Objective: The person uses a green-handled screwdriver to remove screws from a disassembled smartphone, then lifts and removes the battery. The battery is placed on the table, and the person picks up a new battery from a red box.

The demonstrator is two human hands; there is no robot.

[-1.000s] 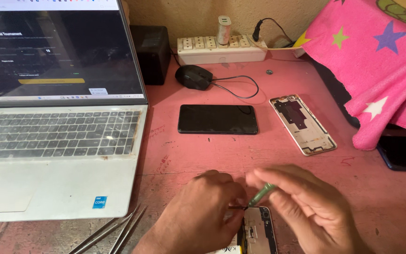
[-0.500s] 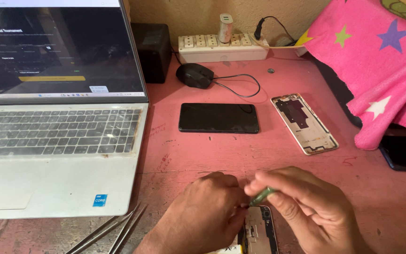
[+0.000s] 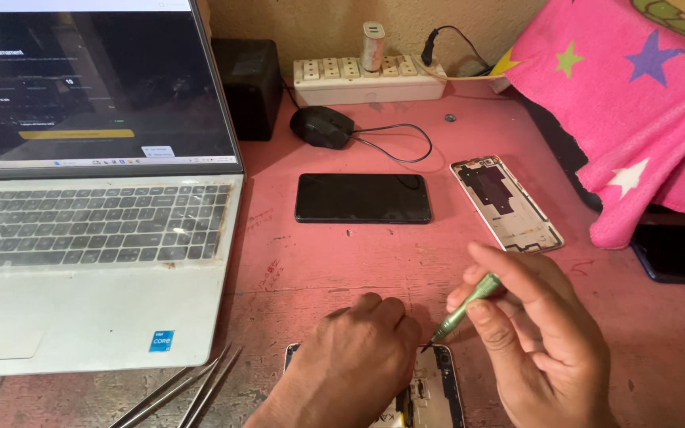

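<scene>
The right hand (image 3: 545,341) pinched a green screwdriver (image 3: 461,307), tip slanting down-left onto the top edge of the opened phone (image 3: 430,388) at bottom centre. The left hand (image 3: 354,364) pressed flat on that phone, its long axis running up-frame. Tweezers (image 3: 188,388) lay lower left.

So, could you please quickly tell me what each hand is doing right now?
Left hand: palm down, resting on the opened phone body with exposed circuitry, pinning it.
Right hand: closed on the slim green screwdriver, tip at the phone's top edge.
</scene>
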